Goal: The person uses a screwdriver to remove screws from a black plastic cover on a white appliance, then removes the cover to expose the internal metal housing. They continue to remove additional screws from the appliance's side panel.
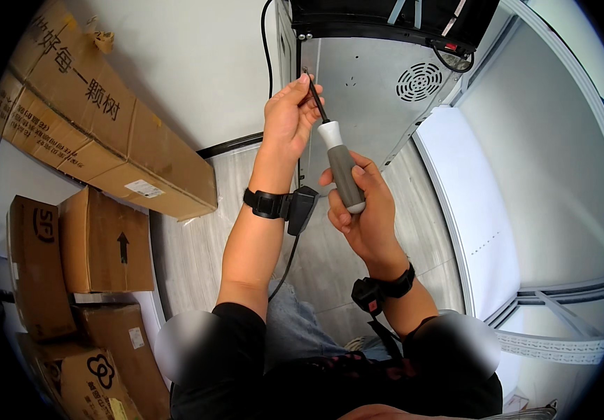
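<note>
My right hand (368, 199) is wrapped round the grey and white handle of a screwdriver (344, 171), its dark shaft angled up and to the left. At the far end of that shaft, the thumb and fingers of my left hand (293, 117) close in a pinch around the tip. The tip meets the left edge of a grey metal panel (358, 105), part of a cabinet-like appliance. Whether a screw sits at the tip is hidden by my fingers. A round pattern of vent slots (418, 82) is cut into the panel at right.
Black upper part (379, 17) of the appliance carries a red switch (451, 47) and a cable. Cardboard boxes (106, 238) are stacked at left, one long box (113, 133) leaning along the wall. A white padded ledge (470, 210) runs along the right. Straps with small devices (303, 210) circle both forearms.
</note>
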